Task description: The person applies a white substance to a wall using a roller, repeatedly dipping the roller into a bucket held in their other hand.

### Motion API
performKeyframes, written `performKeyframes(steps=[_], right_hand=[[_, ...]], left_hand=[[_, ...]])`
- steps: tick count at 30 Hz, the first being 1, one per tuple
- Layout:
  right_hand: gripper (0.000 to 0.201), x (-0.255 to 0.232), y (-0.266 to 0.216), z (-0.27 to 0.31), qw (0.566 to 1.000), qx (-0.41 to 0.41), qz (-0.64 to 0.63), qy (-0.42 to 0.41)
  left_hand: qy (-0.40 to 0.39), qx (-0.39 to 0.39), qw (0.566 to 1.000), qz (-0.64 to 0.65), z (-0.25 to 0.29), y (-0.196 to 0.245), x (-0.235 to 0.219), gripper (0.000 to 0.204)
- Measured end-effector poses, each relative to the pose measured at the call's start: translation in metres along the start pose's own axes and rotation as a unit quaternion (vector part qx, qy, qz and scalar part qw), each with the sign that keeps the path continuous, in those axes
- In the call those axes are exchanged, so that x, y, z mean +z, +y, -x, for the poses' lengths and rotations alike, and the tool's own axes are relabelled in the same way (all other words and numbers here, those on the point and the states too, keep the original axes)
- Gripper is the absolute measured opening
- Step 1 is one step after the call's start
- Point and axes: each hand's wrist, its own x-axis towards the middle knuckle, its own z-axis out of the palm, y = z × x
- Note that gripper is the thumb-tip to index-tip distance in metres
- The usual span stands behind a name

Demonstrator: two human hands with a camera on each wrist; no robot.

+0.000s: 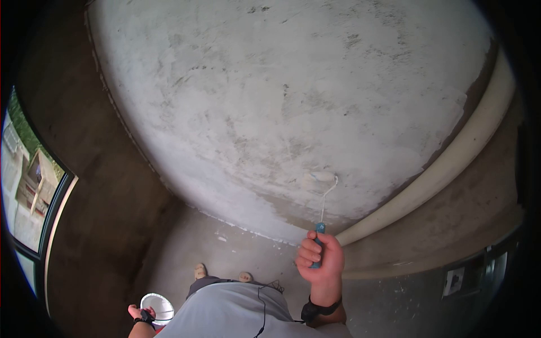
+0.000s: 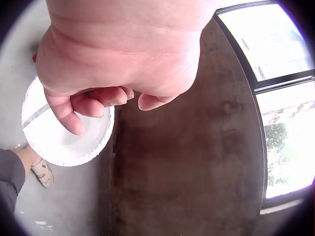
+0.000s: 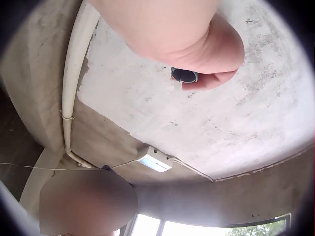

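My right hand (image 1: 321,259) grips the blue handle (image 1: 320,227) of a paint roller (image 1: 322,176), its fingers curled round it; the roller's white sleeve lies against the pale-coated wall (image 1: 270,112). In the right wrist view the dark handle end (image 3: 185,75) pokes out of my right hand (image 3: 187,44), and the roller head is hidden. Low on the left, my left hand (image 1: 142,313) holds a white bucket (image 1: 163,301) by its handle. From the left wrist, curled fingers of my left hand (image 2: 118,59) lie over the bucket (image 2: 64,147), whose handle crosses the opening.
A thick pale pipe (image 1: 439,169) runs along the wall's right side. A brown wall (image 1: 96,186) with a window (image 1: 34,186) stands at left. White spots mark the grey floor (image 1: 220,234) by my feet. A light fixture (image 3: 154,160) shows in the right wrist view.
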Motion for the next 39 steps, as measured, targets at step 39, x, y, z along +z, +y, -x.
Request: performKeyframes(steps=[39], right_hand=[[0.014, -0.028, -0.01, -0.008, 0.996, -0.032, 0.024, 0.077]], left_hand=[[-0.017, -0.107, 0.994, -0.003, 0.015, -0.008, 0.022, 0.028]])
